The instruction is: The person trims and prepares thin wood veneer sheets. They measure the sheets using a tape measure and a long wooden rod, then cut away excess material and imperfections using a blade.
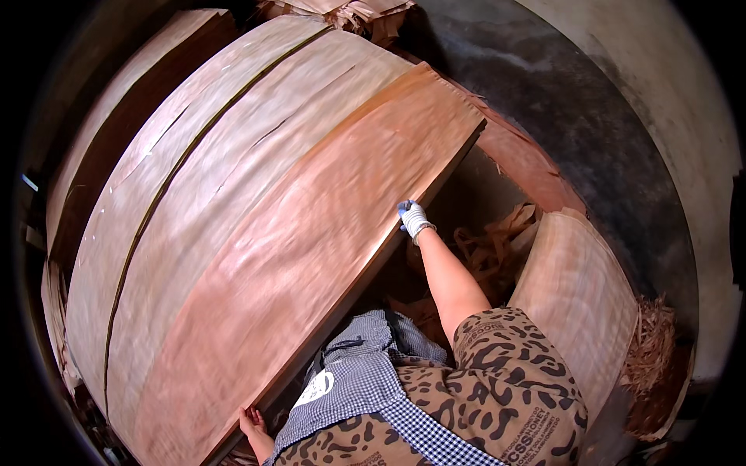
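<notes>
A large reddish-brown wood veneer sheet (311,225) lies along the near side of a wide stack, overlapping paler sheets. My right hand (416,219), in a white glove with blue fingertips, is closed on the sheet's near edge about midway along. Farther left and lower, my bare left hand (252,423) grips the same edge near its lower end, fingers curled at the rim. Beyond the reddish sheet, pale veneer (256,147) spreads across the stack, with a long dark gap and some splits in it.
Another veneer stack (116,116) stands at the far left. Torn veneer scraps (493,245) lie on the floor beside my right arm. A curved pale veneer sheet (579,295) rests at the right, with a shredded bundle (653,349) beside it. Dark floor (575,101) runs along a wall.
</notes>
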Available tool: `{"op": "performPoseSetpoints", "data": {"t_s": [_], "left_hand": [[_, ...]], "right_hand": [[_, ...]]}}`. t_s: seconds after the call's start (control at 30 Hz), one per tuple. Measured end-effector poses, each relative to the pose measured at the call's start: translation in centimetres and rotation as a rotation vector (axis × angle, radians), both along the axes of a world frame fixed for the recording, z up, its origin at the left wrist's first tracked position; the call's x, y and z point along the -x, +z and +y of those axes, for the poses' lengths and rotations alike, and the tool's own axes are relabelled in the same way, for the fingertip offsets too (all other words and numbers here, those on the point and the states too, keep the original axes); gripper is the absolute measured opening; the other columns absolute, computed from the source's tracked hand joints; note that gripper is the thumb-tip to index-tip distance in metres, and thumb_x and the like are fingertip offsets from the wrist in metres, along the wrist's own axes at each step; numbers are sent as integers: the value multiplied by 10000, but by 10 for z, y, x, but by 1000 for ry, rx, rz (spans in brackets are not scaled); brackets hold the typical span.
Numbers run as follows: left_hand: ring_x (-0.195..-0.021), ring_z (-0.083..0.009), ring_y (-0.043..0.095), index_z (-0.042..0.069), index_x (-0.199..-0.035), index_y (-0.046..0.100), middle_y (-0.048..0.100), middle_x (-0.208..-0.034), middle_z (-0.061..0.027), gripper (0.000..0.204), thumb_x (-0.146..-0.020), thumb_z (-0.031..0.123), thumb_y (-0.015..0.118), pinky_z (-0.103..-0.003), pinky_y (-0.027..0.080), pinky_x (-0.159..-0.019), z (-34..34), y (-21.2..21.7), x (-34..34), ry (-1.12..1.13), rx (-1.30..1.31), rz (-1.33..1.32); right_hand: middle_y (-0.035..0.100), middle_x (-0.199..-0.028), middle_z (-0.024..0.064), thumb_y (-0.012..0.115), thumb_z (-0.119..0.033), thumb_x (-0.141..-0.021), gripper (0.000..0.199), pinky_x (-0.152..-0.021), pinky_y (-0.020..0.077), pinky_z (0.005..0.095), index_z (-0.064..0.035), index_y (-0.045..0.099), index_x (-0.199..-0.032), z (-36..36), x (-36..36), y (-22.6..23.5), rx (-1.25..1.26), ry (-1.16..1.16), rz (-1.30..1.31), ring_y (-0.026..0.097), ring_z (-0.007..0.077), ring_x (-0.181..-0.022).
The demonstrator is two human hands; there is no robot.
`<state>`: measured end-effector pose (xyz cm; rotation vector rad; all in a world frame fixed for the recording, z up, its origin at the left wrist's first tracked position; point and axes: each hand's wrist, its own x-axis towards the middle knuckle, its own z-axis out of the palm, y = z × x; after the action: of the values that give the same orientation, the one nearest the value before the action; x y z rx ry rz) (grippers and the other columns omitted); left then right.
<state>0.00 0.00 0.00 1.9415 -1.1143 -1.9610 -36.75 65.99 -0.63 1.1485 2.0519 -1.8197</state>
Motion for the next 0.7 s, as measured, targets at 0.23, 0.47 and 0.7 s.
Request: {"op": "performPoseSetpoints", "data": {"t_s": [0.23,0.47,0.7], "left_hand": [[-860,-159,581,154,-963,582,616,-919,9,228,-808,321,569,-276,456,-694,6,3,5,-103,37,58],[-1013,-231,512,51,-1082,481,561,-1024,-77,370,-827,309,550,-373,384,-925,31,23,-61,79,43,244],[-715,-193,607,53,-864,554,614,-797,-80,178,-791,215,546,-298,500,-614,31,68,-44,175,44,249]], "right_hand": [[541,-795,30,560,-142,-792,108,-384,451,292,-110,520,-887,10,0,6,-105,23,81,510,153,-584],[550,-908,223,466,-136,-767,181,-673,446,437,-34,540,-897,-85,-38,68,-996,336,254,543,388,-806],[530,-951,201,486,-44,-791,214,-785,417,408,-22,519,-1001,-159,-124,103,-897,1017,599,509,351,-899]]}}
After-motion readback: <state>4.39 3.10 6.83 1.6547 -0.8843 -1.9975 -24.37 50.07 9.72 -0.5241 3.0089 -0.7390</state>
